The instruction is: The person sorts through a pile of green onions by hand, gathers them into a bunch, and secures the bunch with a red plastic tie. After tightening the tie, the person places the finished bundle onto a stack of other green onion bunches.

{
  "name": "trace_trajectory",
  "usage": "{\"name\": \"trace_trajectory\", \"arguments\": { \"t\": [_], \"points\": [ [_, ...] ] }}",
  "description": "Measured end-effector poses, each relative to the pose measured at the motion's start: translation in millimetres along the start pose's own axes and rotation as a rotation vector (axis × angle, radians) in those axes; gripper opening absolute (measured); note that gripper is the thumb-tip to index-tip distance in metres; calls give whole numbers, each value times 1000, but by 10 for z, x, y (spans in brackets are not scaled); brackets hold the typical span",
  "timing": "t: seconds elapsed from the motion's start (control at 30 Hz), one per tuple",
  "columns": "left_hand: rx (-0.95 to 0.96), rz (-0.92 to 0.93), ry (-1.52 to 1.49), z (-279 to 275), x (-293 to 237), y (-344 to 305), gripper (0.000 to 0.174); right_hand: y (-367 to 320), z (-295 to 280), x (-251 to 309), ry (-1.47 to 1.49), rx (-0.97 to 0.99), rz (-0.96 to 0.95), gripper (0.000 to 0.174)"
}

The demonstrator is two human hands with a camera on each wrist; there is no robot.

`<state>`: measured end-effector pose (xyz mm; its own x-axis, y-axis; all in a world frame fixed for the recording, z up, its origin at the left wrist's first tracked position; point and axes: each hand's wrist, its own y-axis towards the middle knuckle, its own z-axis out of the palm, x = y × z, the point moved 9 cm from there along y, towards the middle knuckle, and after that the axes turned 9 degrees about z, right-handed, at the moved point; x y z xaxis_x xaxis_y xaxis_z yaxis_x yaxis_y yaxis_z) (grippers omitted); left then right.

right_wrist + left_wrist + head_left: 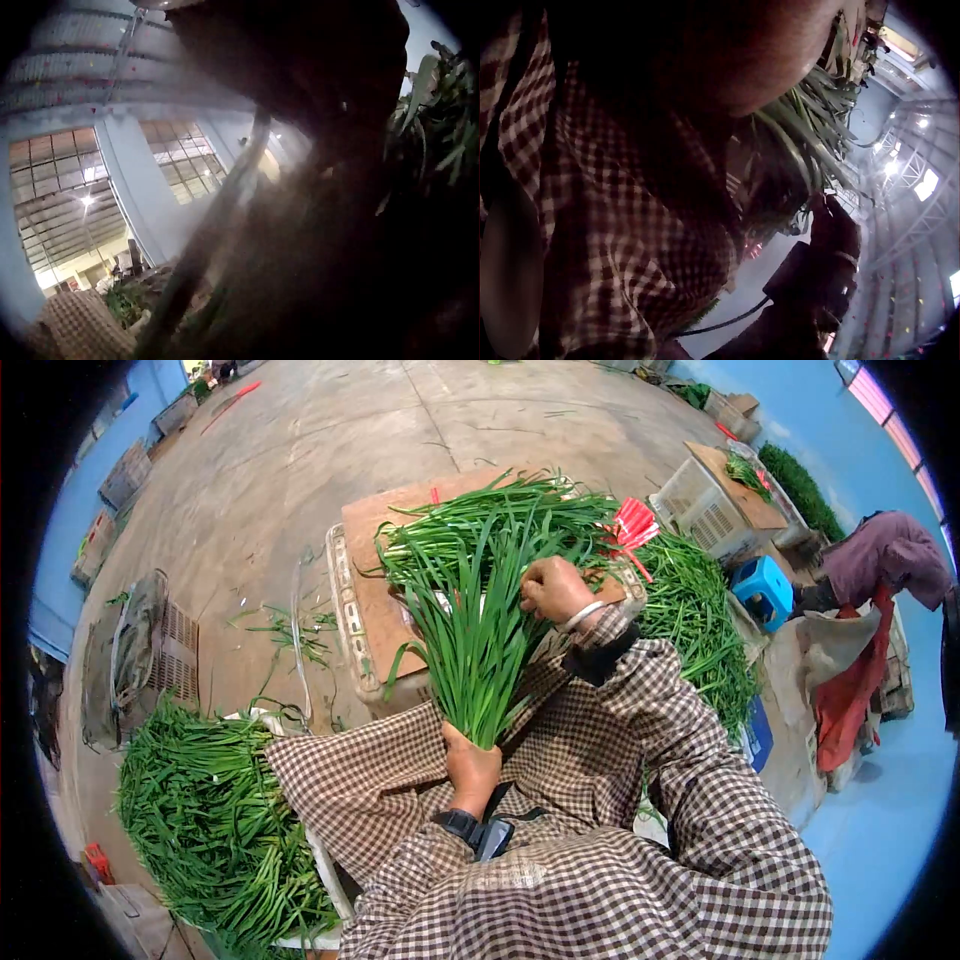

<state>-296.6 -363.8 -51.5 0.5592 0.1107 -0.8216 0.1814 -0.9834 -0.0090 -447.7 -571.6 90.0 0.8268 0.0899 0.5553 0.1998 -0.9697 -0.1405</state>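
Observation:
In the head view, my left hand (472,768) grips a bunch of garlic chives (478,650) around its lower end, above the checked apron on my lap. The long green leaves fan up and away over a crate. Beside the bunch, my right hand (556,592) has its fingers curled and pinches at leaves on its right edge. The left wrist view shows the right hand (834,236) dark, with fingertips at the leaf ends (802,142). Dark blur hides most of the right hand in the right wrist view, where a long blade (202,255) crosses.
More chives (450,525) lie on the board-topped crate (340,590) ahead. Heaps of chives stand at my left (220,820) and right (695,625). Red-and-white strips (632,525) lie at the crate's right end. A blue stool (763,592) and another person's leg (880,560) are farther right.

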Motion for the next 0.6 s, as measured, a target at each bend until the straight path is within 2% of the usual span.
{"name": "trace_trajectory", "arguments": {
  "t": [0.03, 0.07, 0.13, 0.17, 0.2, 0.27, 0.33, 0.43, 0.6],
  "points": [
    [-28, 13, 4, -12, -13, -1, 72, -73, -8, 60, 13, -63, -103, 17],
    [-22, 14, 8, -1, -10, -4, 72, -56, 38, 56, 18, -63, -98, 17],
    [-27, 41, -13, -28, -68, 8, 73, 66, 214, -133, -60, -30, 115, 22],
    [-25, 43, -12, -33, -75, 3, 73, 98, 312, -251, 144, 28, 199, 28],
    [-14, 20, -17, -27, -63, -4, 74, 152, 393, -316, 145, 26, 199, 28],
    [-11, 2, -18, -21, -39, -10, 75, 243, 386, -434, 102, -122, 244, 34],
    [-6, -32, 8, 27, 55, -1, 76, 217, 398, -409, 222, -95, 252, 33],
    [-34, 3, -20, -8, -23, 3, 73, 34, 342, -317, 637, -88, 204, 28],
    [-43, 15, 26, -42, -71, 5, 67, -103, 166, -224, 562, -199, 170, 21]
  ]
}}
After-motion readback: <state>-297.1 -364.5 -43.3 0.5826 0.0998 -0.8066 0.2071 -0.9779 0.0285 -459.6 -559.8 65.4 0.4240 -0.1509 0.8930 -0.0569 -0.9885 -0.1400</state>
